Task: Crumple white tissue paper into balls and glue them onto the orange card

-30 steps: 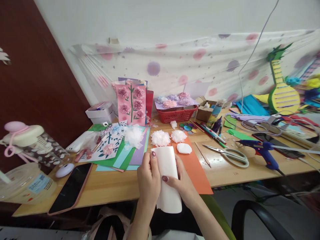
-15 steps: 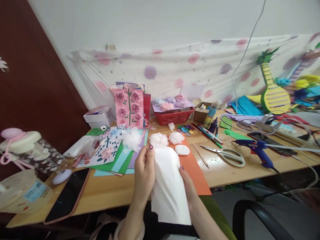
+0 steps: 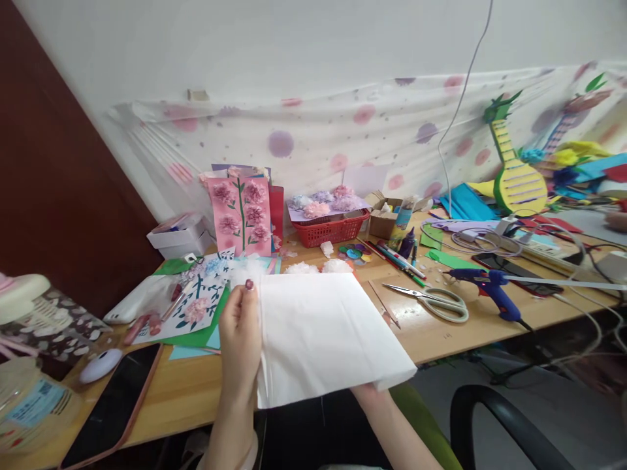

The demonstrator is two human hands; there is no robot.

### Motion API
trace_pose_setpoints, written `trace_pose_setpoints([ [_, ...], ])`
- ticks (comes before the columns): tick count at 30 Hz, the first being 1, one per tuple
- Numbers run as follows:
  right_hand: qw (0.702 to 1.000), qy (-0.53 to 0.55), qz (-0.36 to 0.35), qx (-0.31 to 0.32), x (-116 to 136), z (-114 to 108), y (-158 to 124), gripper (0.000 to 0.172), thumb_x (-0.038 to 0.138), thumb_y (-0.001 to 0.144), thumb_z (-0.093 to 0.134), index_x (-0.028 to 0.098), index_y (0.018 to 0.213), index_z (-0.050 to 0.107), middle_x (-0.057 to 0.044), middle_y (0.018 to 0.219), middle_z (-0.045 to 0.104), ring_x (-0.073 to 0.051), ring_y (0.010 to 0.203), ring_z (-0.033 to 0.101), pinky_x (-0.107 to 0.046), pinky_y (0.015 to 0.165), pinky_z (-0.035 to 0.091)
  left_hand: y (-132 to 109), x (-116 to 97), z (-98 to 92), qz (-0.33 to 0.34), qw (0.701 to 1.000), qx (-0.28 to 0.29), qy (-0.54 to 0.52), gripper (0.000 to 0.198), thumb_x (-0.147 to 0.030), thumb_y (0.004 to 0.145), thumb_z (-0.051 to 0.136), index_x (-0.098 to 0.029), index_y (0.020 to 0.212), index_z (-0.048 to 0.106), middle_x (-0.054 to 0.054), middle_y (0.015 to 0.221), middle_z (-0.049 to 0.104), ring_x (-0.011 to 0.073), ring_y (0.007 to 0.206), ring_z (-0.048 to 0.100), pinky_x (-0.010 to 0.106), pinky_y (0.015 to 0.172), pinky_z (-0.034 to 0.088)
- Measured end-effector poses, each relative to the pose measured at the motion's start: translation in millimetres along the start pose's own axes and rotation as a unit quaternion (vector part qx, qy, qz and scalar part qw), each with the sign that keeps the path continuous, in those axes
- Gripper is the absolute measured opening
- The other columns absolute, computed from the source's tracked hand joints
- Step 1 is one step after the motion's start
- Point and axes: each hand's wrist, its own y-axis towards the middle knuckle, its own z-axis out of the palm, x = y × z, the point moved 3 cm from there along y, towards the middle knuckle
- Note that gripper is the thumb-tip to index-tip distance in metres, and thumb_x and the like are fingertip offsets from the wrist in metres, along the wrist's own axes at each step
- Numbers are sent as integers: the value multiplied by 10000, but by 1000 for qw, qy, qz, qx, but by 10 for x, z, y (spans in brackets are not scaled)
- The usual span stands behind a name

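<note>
The right hand is almost wholly hidden: only its wrist end shows beneath the near edge of the white tissue sheet, so whether its fingers are spread or closed cannot be told. The left hand is plainer. Its thumb (dark-painted nail) lies on top of the sheet's left edge and pinches it against the fingers underneath, which the paper covers.

The sheet is opened out and held over the front edge of the desk, its broad face turned up toward the camera. Its long axis runs left to right, tilting slightly down to the right, and the near right corner juts out past the desk edge. It hides most of what lies behind it: two white paper pom-poms show only their tops above the far edge. Scissors and a blue glue gun lie to the right, well apart from the sheet. A dark phone is cut off at the lower left.
</note>
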Motion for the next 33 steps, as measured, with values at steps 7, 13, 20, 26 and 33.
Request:
trace_pose_setpoints([
  [7, 995, 96, 8, -21, 384, -70, -106, 349, 473, 655, 853, 276, 929, 762, 14, 901, 813, -225, 863, 763, -337, 806, 627, 140, 158, -181, 41, 993, -23, 106, 367, -488, 926, 447, -234, 670, 378, -59, 625, 332, 132, 583, 350, 236, 538, 305],
  [13, 989, 50, -86, -112, 586, -284, -281, 361, 242, 617, 823, 280, 972, 770, 23, 923, 813, -218, 769, 770, -300, 700, 646, 150, 325, -47, 71, 980, -19, 186, 266, -396, 925, 421, -241, 711, 442, -55, 568, 381, 158, 565, 386, 263, 568, 294],
  [20, 993, 39, -61, -95, 644, 65, -457, 332, 248, 694, 770, 269, 1026, 769, 2, 951, 812, -216, 851, 766, -287, 815, 616, 109, 343, 18, 81, 971, -37, 222, 221, -338, 925, 422, -245, 726, 448, -44, 564, 433, 169, 570, 428, 263, 570, 282],
  [26, 995, 29, -41, -90, 595, 96, -394, 289, 275, 687, 780, 266, 975, 763, -9, 906, 812, -264, 880, 762, -374, 796, 627, 179, 420, 18, 63, 965, -35, 253, 206, -316, 922, 444, -239, 742, 507, -16, 612, 538, 175, 587, 480, 261, 583, 340],
  [33, 937, 21, -319, -139, 1504, 210, -582, 101, 258, 626, 677, 340, 684, 677, 108, 642, 742, -193, 693, 737, -272, 674, 596, 329, 709, -556, -40, 936, -108, 332, 185, -182, 885, 401, -225, 791, 554, 71, 689, 604, 295, 758, 612, 372, 707, 427],
])
